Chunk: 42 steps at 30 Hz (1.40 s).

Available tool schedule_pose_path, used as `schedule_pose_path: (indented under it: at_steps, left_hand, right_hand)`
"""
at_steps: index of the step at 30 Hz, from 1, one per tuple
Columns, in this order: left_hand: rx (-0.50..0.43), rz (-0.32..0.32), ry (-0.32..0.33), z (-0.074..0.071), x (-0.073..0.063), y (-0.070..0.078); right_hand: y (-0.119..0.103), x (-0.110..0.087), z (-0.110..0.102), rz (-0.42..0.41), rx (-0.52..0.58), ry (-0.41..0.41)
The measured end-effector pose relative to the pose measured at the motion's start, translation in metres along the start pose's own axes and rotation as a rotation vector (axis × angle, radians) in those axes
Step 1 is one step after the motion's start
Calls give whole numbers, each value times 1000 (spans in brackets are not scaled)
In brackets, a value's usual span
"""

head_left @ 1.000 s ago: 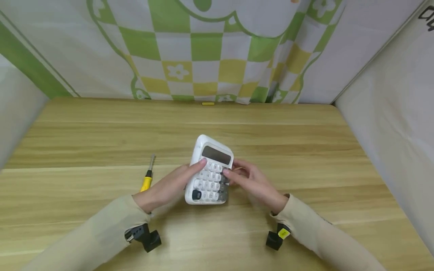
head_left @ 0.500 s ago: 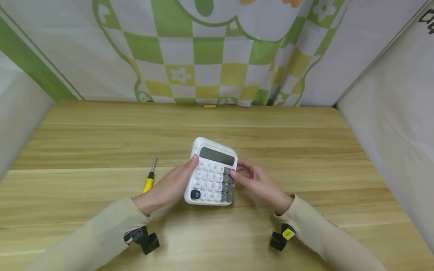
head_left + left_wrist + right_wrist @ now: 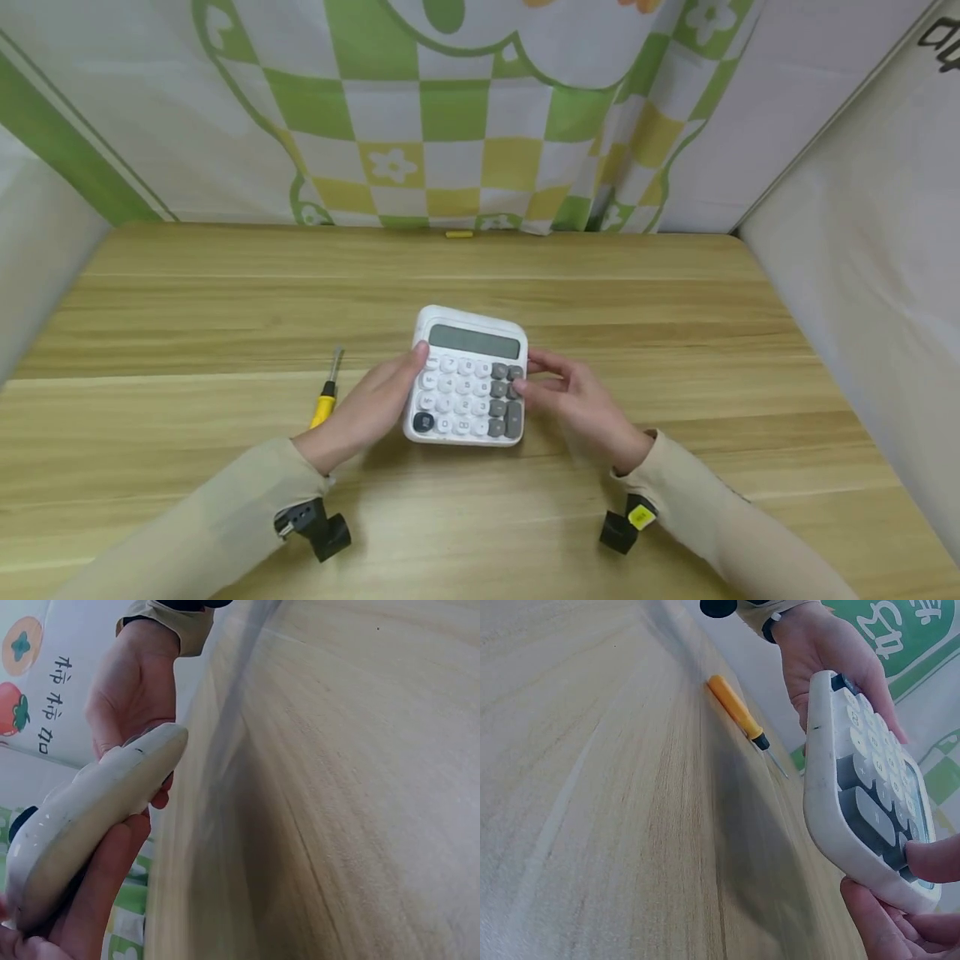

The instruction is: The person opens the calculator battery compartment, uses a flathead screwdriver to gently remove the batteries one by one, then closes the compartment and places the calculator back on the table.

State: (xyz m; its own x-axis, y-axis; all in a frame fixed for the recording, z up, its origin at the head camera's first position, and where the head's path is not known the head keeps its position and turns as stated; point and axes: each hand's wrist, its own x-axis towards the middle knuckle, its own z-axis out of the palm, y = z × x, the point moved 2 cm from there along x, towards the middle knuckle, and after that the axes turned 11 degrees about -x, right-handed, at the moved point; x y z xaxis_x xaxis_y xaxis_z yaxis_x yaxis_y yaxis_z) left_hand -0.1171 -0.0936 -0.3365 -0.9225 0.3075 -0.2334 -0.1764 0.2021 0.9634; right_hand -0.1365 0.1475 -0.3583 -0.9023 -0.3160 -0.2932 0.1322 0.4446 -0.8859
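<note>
A white calculator point(image 3: 465, 379) with white and grey round keys, one black key and a grey display is held above the table, its keys facing up toward the head view. My left hand point(image 3: 371, 404) grips its left side, thumb on the front edge beside the display and fingers underneath, as the left wrist view shows. At the right edge my right hand point(image 3: 581, 404) pinches it, thumb over the grey keys and fingers behind. The right wrist view shows the calculator point(image 3: 829, 802) tilted, with its shadow on the wood below.
A screwdriver point(image 3: 324, 408) with a yellow handle lies on the wooden table point(image 3: 225, 333), left of the calculator and partly behind my left wrist. A small yellow piece point(image 3: 459, 234) lies at the far table edge, below a checked curtain point(image 3: 450, 108).
The calculator has turned to face the head view more squarely, its display tilting less. My left thumb has slid from the keys to the left edge; my right hand has shifted slightly right.
</note>
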Motion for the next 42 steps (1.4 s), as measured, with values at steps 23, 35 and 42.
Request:
schedule_pose_path:
  at_steps: [23, 35, 42]
  left_hand:
    - [35, -131, 132, -3, 13, -15]
    - [100, -174, 148, -3, 14, -13]
    - [158, -139, 146, -2, 17, -17]
  right_hand:
    - [4, 6, -5, 65, 214, 130]
    - [8, 10, -6, 81, 160, 124]
    - [11, 11, -6, 89, 154, 118]
